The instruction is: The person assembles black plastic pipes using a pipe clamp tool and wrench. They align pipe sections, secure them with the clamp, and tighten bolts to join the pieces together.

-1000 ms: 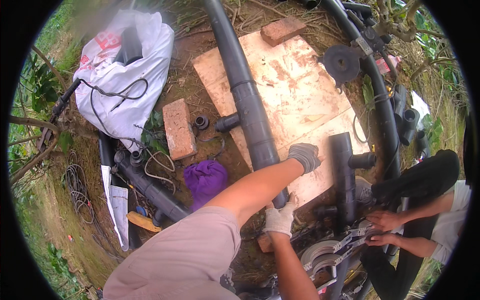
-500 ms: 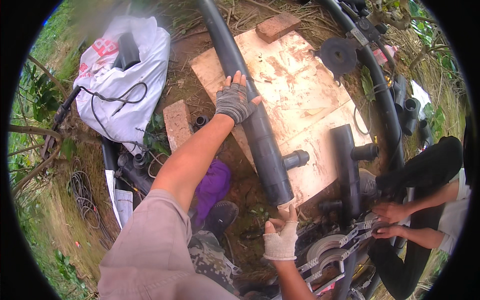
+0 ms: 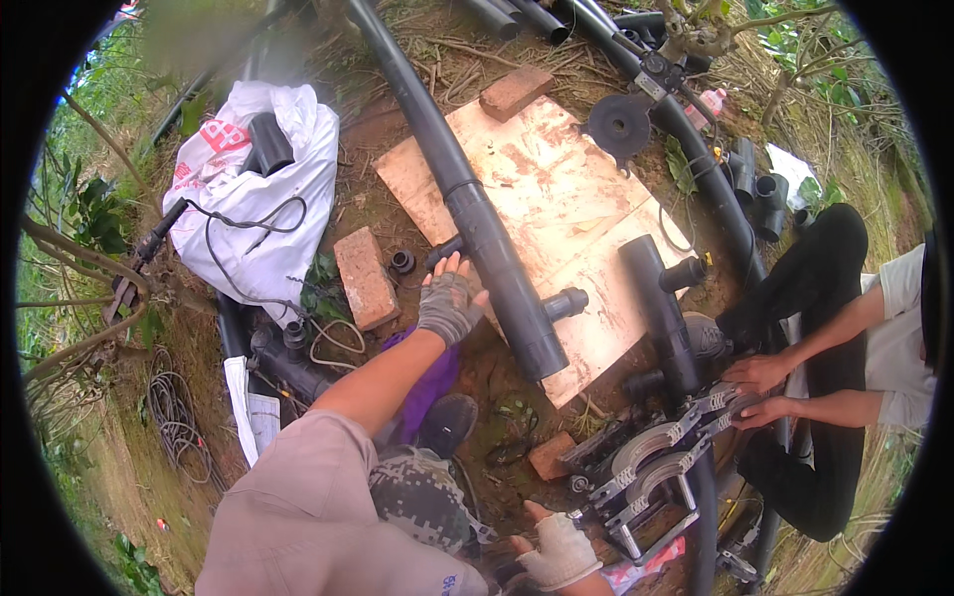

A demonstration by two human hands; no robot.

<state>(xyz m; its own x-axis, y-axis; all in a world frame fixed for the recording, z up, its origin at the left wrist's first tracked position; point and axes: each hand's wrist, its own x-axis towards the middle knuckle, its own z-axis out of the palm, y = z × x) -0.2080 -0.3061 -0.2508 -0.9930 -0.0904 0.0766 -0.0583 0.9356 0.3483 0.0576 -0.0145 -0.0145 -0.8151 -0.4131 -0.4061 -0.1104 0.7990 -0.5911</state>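
Observation:
A long thick black pipe point(image 3: 494, 253) lies slanted across a wooden board point(image 3: 566, 189); a short side branch point(image 3: 564, 303) sticks out near its cut end. My left hand point(image 3: 447, 303), in a grey fingerless glove, rests with spread fingers against the pipe's left side and holds nothing. My right hand point(image 3: 556, 549), in a white glove, is low at the bottom edge. It sits beside a metal pipe clamp machine point(image 3: 651, 467) and is empty. A second black pipe point(image 3: 658, 308) with a side stub runs into that clamp.
Another person sits at the right with both hands point(image 3: 755, 389) on the clamp. Bricks point(image 3: 366, 278) point(image 3: 515, 92) point(image 3: 549, 457), a white sack point(image 3: 248, 179), a purple cloth point(image 3: 429, 385), a wire coil point(image 3: 174, 417), a black disc point(image 3: 618, 124) and loose pipe fittings point(image 3: 760, 189) lie about.
My left hand has slid down the big pipe toward its cut end. My right hand has dropped away from the pipe end toward the bottom edge.

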